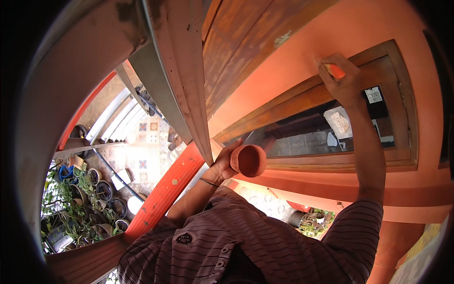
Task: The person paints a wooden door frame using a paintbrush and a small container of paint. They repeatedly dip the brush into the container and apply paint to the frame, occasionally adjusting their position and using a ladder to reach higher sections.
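Dark striped cloth of the shirt (269,229) fills the lower part of my feed, closest to the lens. Beyond it, the salmon-orange wall (326,31) spreads across the upper right, and a long, pale beam (182,71) slants down the middle, left of both hands. Set in that wall, the brown window frame (283,105) runs obliquely from lower left to upper right, with the right forearm crossing in front of its glass. I find the right hand (346,87) up by the frame's upper bar, fingers drawn together and pinching a small orange-ended tool (336,71), probably a brush. Its long axis seems to point up and left, toward the bare wall just above the frame; the fingers hide most of it, so I cannot tell whether its tip touches the surface. Down and to the left, well apart from it, the left hand (224,163) curls around the side of a reddish cup (260,157), mouth turned toward me, dark inside; how full it is, I cannot tell. As I judge it, the relation that counts is this diagonal: the right hand is the nearer to the wall, while the cup lies below and left, near the frame's lower left end.
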A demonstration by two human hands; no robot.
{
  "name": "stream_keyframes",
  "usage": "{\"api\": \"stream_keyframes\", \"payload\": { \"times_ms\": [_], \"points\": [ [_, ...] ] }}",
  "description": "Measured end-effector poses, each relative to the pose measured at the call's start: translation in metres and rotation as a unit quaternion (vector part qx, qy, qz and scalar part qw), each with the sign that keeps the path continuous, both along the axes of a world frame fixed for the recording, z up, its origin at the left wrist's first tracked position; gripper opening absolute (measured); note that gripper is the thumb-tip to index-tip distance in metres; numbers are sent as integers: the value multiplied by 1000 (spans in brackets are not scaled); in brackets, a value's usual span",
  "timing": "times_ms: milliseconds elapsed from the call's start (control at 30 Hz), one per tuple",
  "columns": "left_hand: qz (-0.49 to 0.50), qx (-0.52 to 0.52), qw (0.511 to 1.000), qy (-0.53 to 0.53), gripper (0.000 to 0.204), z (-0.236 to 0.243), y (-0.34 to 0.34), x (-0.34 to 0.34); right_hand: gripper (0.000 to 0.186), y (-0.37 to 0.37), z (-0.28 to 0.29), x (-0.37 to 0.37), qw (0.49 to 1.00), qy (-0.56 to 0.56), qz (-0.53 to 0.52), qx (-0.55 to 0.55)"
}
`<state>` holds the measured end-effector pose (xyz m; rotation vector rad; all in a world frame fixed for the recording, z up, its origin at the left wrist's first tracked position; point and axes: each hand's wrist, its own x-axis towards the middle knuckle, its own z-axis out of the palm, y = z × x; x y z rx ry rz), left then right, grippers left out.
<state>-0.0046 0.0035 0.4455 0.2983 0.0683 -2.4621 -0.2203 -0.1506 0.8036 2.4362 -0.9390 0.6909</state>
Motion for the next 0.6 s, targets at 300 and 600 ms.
{"api": "stream_keyframes", "payload": {
  "times_ms": [300,600],
  "points": [
    [-1,10,1000,-2,59,-1,-1,-1,9,15,66,-11,998,-11,-30,-47],
    [-5,3,1000,-2,56,0,-1,3,15,20,9,39,931,218,-127,-265]
  ]
}}
